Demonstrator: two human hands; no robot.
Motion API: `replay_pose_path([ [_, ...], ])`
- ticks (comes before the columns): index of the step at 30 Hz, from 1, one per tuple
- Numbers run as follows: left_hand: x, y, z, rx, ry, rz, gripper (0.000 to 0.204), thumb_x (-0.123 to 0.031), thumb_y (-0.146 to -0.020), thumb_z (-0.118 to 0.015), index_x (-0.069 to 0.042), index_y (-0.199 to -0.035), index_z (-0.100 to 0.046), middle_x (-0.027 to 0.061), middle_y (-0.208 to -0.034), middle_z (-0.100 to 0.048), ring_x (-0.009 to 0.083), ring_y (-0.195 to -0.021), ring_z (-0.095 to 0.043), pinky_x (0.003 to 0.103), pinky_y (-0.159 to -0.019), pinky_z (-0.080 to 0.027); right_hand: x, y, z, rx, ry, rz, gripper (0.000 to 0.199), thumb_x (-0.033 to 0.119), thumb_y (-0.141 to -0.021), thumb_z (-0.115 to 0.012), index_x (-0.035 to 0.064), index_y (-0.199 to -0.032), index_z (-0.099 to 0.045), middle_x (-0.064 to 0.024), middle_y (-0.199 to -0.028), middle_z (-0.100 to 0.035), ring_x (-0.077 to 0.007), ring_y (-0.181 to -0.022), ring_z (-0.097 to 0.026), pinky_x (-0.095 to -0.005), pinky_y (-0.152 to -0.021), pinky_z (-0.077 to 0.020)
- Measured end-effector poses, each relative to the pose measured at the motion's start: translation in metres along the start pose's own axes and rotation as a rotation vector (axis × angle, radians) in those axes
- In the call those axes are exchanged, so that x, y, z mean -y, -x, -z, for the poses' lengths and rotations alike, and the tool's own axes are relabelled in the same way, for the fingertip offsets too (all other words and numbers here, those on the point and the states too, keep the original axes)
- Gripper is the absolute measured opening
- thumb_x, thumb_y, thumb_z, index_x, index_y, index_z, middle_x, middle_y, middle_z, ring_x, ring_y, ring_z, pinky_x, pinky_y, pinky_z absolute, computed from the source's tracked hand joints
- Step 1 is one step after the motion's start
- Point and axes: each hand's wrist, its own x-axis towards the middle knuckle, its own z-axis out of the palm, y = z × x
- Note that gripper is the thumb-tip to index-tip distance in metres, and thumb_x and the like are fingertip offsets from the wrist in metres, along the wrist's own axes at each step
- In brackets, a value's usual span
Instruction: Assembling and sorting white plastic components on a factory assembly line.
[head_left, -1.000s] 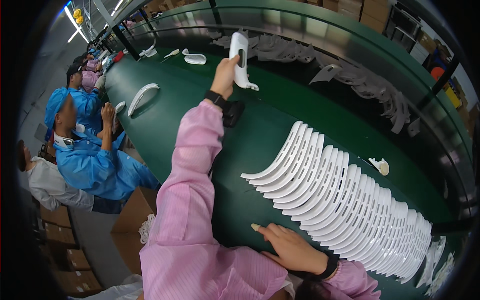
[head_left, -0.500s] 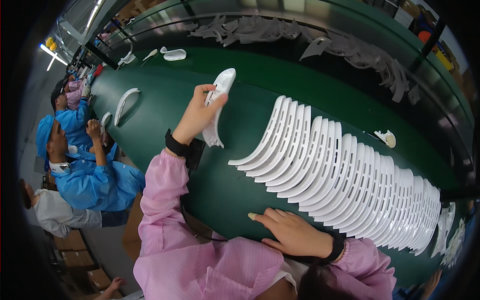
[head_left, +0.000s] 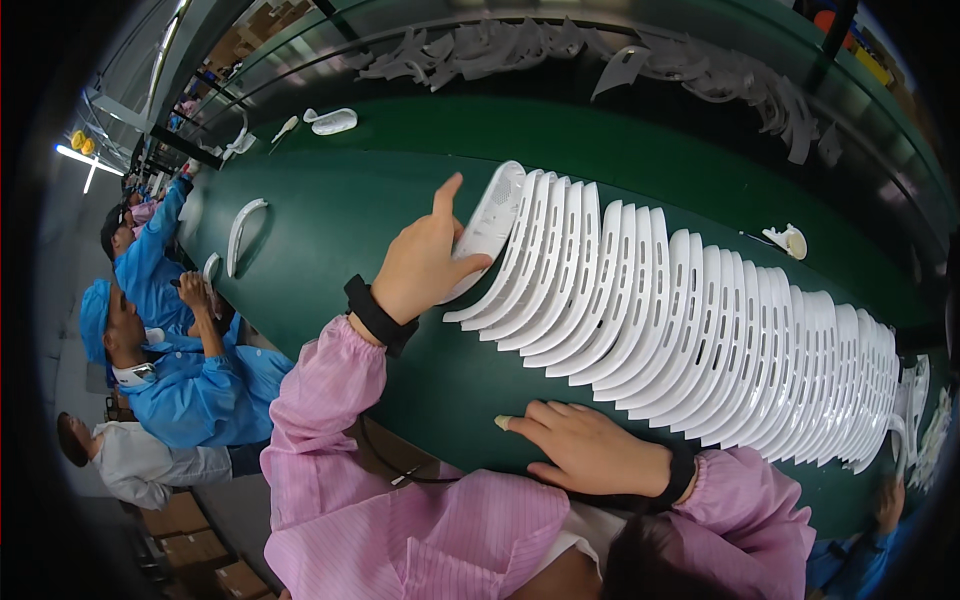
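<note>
Left hand (head_left: 418, 264) grips a white shell (head_left: 490, 222), its speckling (head_left: 508, 187) too small to read, while the right hand (head_left: 596, 450) lies unclenched.

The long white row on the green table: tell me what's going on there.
A person in pink sleeves has their left hand at a curved white part, thumb by its edge and index finger raised. That part is at the left end of a row of slotted white parts standing close together; whether it touches the row is unclear. The right hand lies on the green table in front of the row, holding nothing. A co-worker in blue sits off to the left.
</note>
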Motion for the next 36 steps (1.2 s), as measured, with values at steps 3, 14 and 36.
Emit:
replay_pose_path([
  [3,0.003,0.003,0.002,0.070,-0.003,0.011,0.068,-0.025,-0.080,-0.074,-0.002,-0.137,-0.043,0.0115,-0.095,-0.064,0.0222,-0.070,-0.062,0.033,-0.063,-0.049,0.000,0.000,0.000,-0.002,0.001,0.001,0.060,0.017,-0.083,-0.069,0.0031,-0.135,-0.044,-0.0111,-0.100,-0.047,-0.0262,-0.091,-0.053,-0.0360,-0.079,-0.0449],
  [14,-0.014,0.026,0.021,0.321,0.354,0.003,0.046,-0.022,-0.092,-0.062,-0.004,-0.132,-0.049,0.0077,-0.099,-0.064,0.0159,-0.075,-0.060,0.030,-0.067,-0.050,0.001,-0.001,0.000,0.022,-0.008,-0.022,0.058,0.018,-0.084,-0.068,0.0026,-0.134,-0.044,-0.0107,-0.100,-0.048,-0.0251,-0.090,-0.053,-0.0357,-0.079,-0.0448],
  [36,0.256,-0.164,0.047,-0.348,-0.599,0.343,0.034,-0.018,-0.078,-0.063,-0.004,-0.108,-0.068,0.0225,-0.134,-0.048,0.0389,-0.119,-0.050,0.046,-0.098,-0.046,0.001,-0.008,0.009,0.059,-0.025,-0.005,0.058,0.011,-0.080,-0.066,0.0029,-0.134,-0.047,-0.0099,-0.098,-0.051,-0.0264,-0.090,-0.055,-0.0343,-0.075,-0.0462],
])
